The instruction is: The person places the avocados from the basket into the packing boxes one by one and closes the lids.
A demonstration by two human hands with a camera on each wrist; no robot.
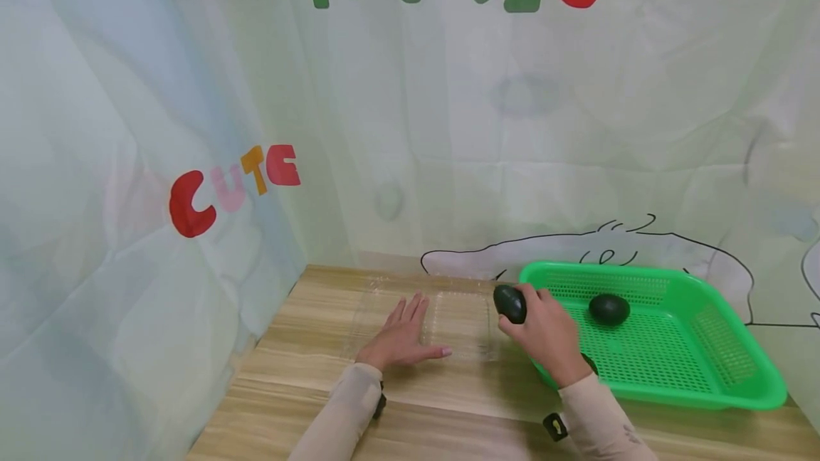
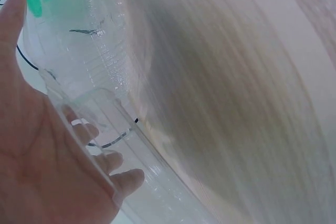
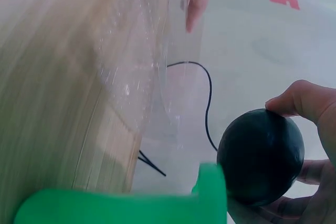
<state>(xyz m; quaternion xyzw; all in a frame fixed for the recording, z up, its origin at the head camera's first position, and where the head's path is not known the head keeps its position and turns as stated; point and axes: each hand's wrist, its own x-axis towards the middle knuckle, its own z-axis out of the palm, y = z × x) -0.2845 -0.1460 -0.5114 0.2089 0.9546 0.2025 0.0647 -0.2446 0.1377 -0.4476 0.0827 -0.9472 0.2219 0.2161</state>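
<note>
My right hand [image 1: 544,333] grips a dark, smooth avocado [image 1: 510,304] between thumb and fingers, at the left rim of a green plastic basket [image 1: 737,383]. The right wrist view shows this avocado [image 3: 261,157] up close. In the basket lies a second avocado [image 1: 608,310]; a dark thing [image 1: 589,363], mostly hidden by my right wrist, shows there too. My left hand [image 1: 403,340] is spread out over a clear plastic container [image 1: 461,319] on the table. In the left wrist view, its fingers [image 2: 128,182] show through the container's clear wall [image 2: 157,182].
The wooden table [image 1: 448,418] ends at a printed cloth backdrop [image 1: 397,126] behind and at the left. A black device [image 1: 555,427] is at my right sleeve. Dark lines [image 3: 210,103] show on the backdrop beyond the container.
</note>
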